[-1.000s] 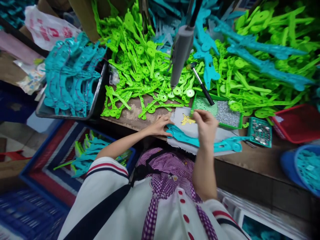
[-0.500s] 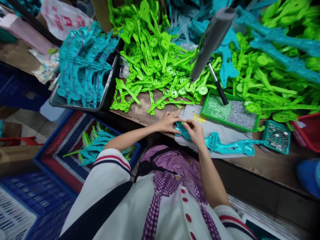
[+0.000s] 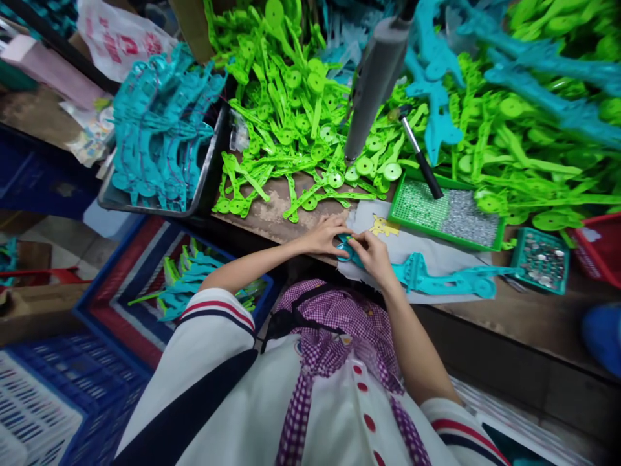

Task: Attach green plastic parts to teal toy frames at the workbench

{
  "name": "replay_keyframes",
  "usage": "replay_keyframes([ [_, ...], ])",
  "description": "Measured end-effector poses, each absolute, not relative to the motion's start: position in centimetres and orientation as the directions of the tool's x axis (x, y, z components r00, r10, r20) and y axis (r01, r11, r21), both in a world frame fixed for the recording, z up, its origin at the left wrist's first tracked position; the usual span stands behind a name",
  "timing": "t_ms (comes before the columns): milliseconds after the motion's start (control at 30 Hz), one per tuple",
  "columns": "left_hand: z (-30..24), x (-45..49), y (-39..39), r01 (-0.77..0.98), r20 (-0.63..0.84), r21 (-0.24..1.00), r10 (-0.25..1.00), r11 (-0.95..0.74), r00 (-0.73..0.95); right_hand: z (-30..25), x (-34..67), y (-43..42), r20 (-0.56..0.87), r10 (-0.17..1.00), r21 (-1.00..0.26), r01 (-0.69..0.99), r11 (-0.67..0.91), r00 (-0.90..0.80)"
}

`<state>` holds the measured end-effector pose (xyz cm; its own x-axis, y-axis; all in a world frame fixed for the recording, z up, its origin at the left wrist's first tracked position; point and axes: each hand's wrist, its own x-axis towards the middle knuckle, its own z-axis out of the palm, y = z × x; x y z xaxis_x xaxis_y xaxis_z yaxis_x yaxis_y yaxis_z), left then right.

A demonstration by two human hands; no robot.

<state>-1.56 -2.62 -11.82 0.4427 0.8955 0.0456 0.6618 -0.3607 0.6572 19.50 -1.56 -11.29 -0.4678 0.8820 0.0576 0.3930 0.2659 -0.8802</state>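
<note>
A long blue plastic part lies on the grey cloth at the bench's front edge. My left hand grips the round left end of the part, thumb and fingers curled about it. Over that same end, my right hand is closed in a pinch, its fingertips close to the left hand's. A speck of green shows at those fingertips, too small to name. Behind the hands hangs a grey power screwdriver, its tip over the green parts and touched by neither hand.
Bright green plastic arms are heaped across the back. A green tray holds small metal pieces, with a black-handled hammer resting over it. A smaller tray of metal bits stands at right. Blue parts fill a bin at left.
The hanging screwdriver has swung to the left. Both hands have stayed at the left end of the blue part, with only slight finger movement.
</note>
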Motion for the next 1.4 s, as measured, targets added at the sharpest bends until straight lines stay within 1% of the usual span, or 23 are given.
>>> replay_keyframes([
  [167, -11.9, -1.6, -2.5, 0.670, 0.048, 0.649, 0.899, -0.360, 0.436, -11.0, 19.3, -1.2, 0.068, 0.856, -0.794, 0.492, 0.357, -0.512],
  [267, -12.0, -1.6, -2.5, 0.662, 0.042, 0.661, 0.898, -0.353, 0.437, -10.7, 19.1, -1.6, 0.072, 0.827, -0.771, 0.495, 0.401, -0.558],
  [333, -12.0, -1.6, -2.5, 0.653, 0.041, 0.669, 0.895, -0.355, 0.445, -10.6, 19.0, -1.9, 0.070, 0.825, -0.779, 0.486, 0.396, -0.560],
  [500, -11.6, -1.7, -2.6, 0.634, 0.041, 0.689, 0.893, -0.351, 0.449, -10.8, 19.1, -1.8, 0.014, 0.872, -0.856, 0.445, 0.264, -0.489],
  [633, -11.5, -1.7, -2.7, 0.613, 0.047, 0.706, 0.887, -0.356, 0.460, -10.9, 19.3, -1.9, 0.054, 0.858, -0.878, 0.385, 0.285, -0.511],
  [700, -11.5, -1.7, -2.7, 0.609, 0.052, 0.707, 0.886, -0.358, 0.461, -10.9, 19.4, -2.1, 0.073, 0.856, -0.859, 0.404, 0.315, -0.511],
  [867, -11.4, -1.7, -2.6, 0.620, 0.021, 0.710, 0.890, -0.335, 0.456, -11.2, 19.2, -2.4, 0.106, 0.845, -0.759, 0.507, 0.409, -0.524],
  [1000, -11.3, -1.7, -2.5, 0.632, 0.023, 0.696, 0.891, -0.340, 0.454, -11.4, 17.8, -2.7, 0.113, 0.867, -0.716, 0.565, 0.410, -0.486],
  [1100, -11.3, -1.8, -2.5, 0.632, 0.039, 0.690, 0.889, -0.354, 0.456, -10.3, 17.7, -3.0, 0.127, 0.858, -0.759, 0.508, 0.407, -0.497],
  [1167, -11.2, -2.4, -2.6, 0.640, 0.037, 0.678, 0.887, -0.361, 0.461, -8.6, 19.8, -3.1, 0.187, 0.846, -0.793, 0.431, 0.430, -0.500],
  [1200, -11.1, -2.8, -2.6, 0.652, 0.029, 0.667, 0.887, -0.361, 0.461, -7.6, 21.8, -3.0, 0.236, 0.859, -0.794, 0.419, 0.441, -0.455],
  [1233, -11.0, -3.3, -2.6, 0.668, 0.018, 0.654, 0.890, -0.355, 0.456, -6.6, 24.3, -2.7, 0.289, 0.883, -0.782, 0.441, 0.440, -0.370],
  [1267, -10.8, -3.9, -2.5, 0.689, 0.007, 0.637, 0.896, -0.347, 0.444, -5.7, 27.3, -2.3, 0.340, 0.907, -0.759, 0.497, 0.420, -0.248],
  [1333, -10.1, -4.6, -2.5, 0.731, -0.002, 0.600, 0.913, -0.325, 0.407, -4.7, 33.8, -0.5, 0.405, 0.914, -0.690, 0.662, 0.292, 0.020],
  [1367, -9.7, -4.6, -2.5, 0.747, 0.005, 0.586, 0.923, -0.314, 0.384, -4.7, 36.9, 0.8, 0.414, 0.907, -0.634, 0.738, 0.230, 0.073],
  [1400, -9.2, -4.4, -2.6, 0.757, 0.020, 0.577, 0.932, -0.305, 0.361, -5.1, 39.8, 2.3, 0.410, 0.909, -0.558, 0.808, 0.188, 0.071],
])
